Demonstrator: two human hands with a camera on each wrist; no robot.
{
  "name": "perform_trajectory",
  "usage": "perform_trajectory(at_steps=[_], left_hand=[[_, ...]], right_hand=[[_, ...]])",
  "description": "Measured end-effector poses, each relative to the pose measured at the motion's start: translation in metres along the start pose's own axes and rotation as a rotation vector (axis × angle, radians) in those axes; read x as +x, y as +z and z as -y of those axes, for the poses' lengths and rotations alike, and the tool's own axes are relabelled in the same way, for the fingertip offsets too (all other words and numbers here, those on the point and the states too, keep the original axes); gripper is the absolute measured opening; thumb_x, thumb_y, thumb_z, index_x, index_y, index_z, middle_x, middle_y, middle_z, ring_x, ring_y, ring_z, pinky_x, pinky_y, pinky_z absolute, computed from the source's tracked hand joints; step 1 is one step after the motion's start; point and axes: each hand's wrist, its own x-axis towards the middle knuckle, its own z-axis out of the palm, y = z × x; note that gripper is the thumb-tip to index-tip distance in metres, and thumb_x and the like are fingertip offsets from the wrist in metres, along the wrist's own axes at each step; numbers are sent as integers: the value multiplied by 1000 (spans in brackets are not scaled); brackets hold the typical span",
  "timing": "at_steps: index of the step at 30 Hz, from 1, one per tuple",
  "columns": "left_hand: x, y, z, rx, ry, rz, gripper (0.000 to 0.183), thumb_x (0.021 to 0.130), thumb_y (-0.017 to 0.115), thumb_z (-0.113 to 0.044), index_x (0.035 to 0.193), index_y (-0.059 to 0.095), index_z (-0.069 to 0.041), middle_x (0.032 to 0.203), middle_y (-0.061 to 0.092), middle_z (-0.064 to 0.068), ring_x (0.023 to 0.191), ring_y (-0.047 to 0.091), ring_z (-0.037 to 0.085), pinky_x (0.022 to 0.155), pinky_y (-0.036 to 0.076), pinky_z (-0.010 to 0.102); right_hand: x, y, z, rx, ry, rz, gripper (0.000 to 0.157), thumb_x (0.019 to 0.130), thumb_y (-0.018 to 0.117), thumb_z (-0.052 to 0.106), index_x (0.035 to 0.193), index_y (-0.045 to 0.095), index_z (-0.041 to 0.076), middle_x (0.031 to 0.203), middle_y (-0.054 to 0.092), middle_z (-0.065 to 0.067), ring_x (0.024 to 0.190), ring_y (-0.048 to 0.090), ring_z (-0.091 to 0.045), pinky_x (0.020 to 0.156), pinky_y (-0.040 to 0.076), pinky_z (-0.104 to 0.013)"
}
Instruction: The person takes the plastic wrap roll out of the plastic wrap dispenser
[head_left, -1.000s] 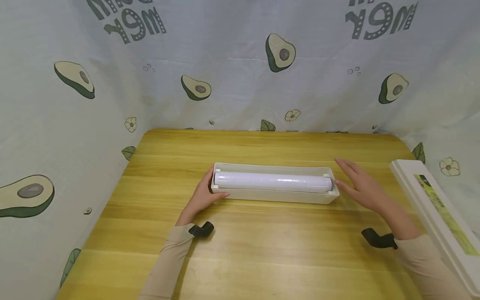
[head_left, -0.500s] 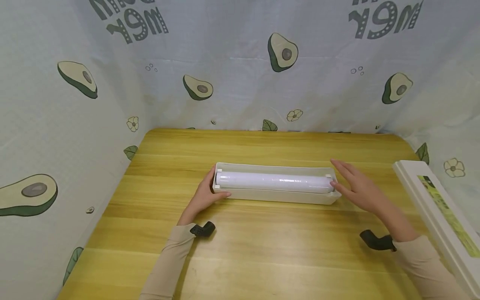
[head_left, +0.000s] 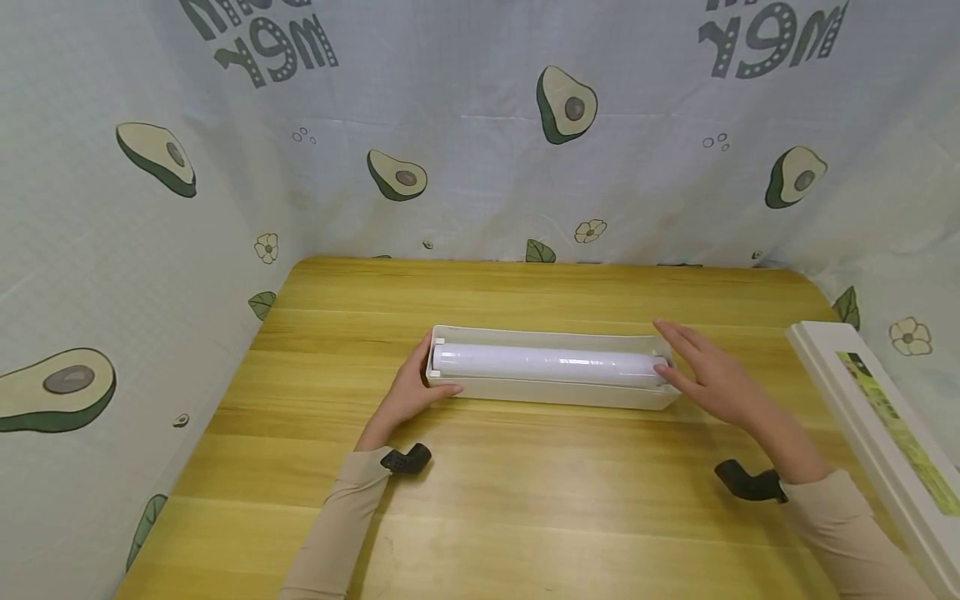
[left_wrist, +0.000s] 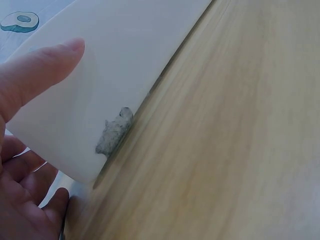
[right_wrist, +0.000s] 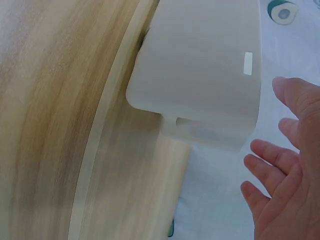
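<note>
A long white box [head_left: 555, 392] lies across the middle of the wooden table [head_left: 525, 500], with a roll of clear film [head_left: 547, 362] inside it. My left hand [head_left: 420, 379] grips the box's left end, thumb on the front wall and fingers round the end. In the left wrist view the thumb [left_wrist: 40, 70] lies on the box wall [left_wrist: 130, 60]. My right hand [head_left: 686, 358] is at the right end with straight, spread fingers. In the right wrist view its fingers [right_wrist: 285, 165] stand a small gap away from the box end [right_wrist: 200, 75].
A long white lid with a green label [head_left: 877, 433] lies along the table's right edge. Avocado-print cloth [head_left: 480, 167] hangs close behind and on both sides of the table. Black camera mounts sit on both wrists [head_left: 405, 458].
My right hand has drifted left, closer to the box's right end. The left hand and the box have stayed where they were.
</note>
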Motion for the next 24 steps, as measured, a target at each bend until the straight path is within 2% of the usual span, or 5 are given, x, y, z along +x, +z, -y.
perform_trajectory(at_steps=[8,13,17,21,24], left_hand=[[10,1,29,14,-23,-25,104,75,77,-7,152,9,-17,148,35,15,125,45,31,102,41,43],[10,-2,30,10,8,-39,102,75,78,-8,152,12,-16,145,39,14,120,49,30,97,46,40],[6,-3,33,15,-4,-25,103,75,78,-7,152,11,-14,144,38,15,119,49,31,96,46,40],[7,-1,32,7,-6,-15,103,75,77,-7,152,9,-15,146,36,17,122,47,33,99,44,43],[6,-2,19,0,-1,-12,101,76,76,-5,152,10,-11,145,35,19,123,46,34,100,43,44]], right_hand=[[2,3,4,22,-38,-10,69,93,57,28,151,21,16,144,34,-29,126,36,-51,95,31,-67],[8,4,9,-3,-45,7,69,94,56,31,151,20,19,144,36,-27,127,37,-49,97,32,-66],[8,8,12,-6,-50,38,70,94,55,33,151,19,18,144,36,-27,127,37,-49,97,33,-66],[8,10,12,22,-76,-2,69,93,58,27,151,21,17,142,37,-28,126,37,-48,96,33,-66],[10,10,13,17,-96,-33,68,92,59,25,150,23,18,140,40,-27,124,40,-46,94,35,-65]])
